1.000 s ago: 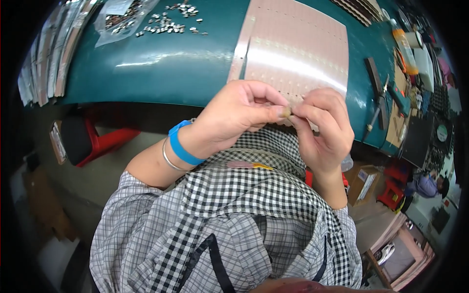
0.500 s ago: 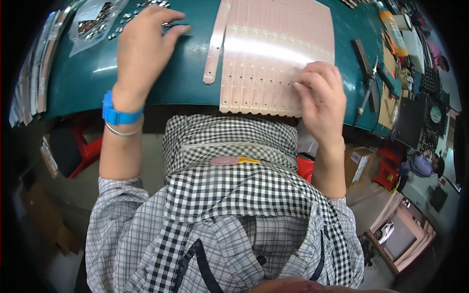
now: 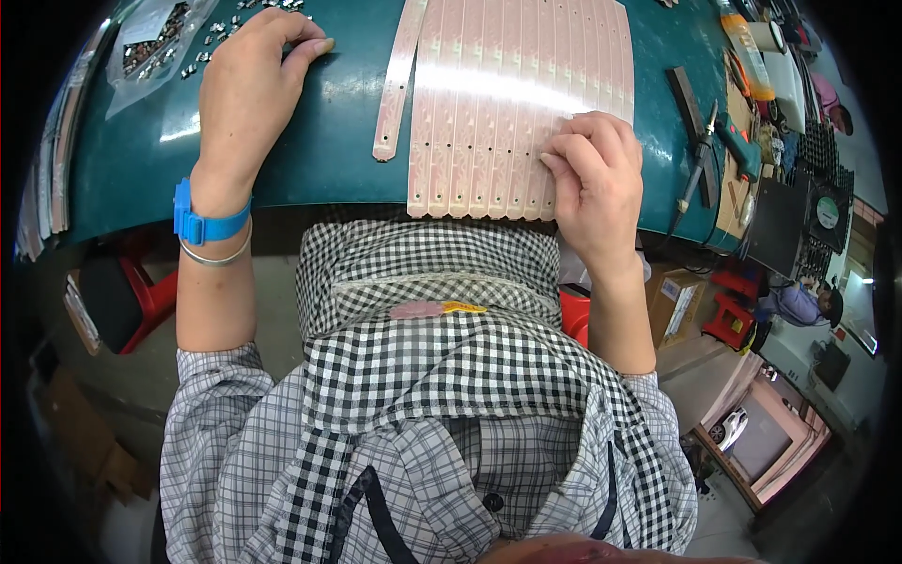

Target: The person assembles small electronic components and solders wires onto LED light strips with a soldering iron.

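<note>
Head view: left hand (image 3: 246,89) flat on green table (image 3: 310,141), fingers reaching into scattered small metal parts (image 3: 202,42) at far left; grasp not discernible. Right hand (image 3: 594,183) pressed on row of pink punched strips (image 3: 512,103) at near table edge, fingertips curled onto rightmost strips. Single strip (image 3: 399,80) lying apart, left of row.

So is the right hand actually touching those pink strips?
Touching. The head view shows the right hand with its fingertips pressed flat on the pink strips, no gap visible.
</note>
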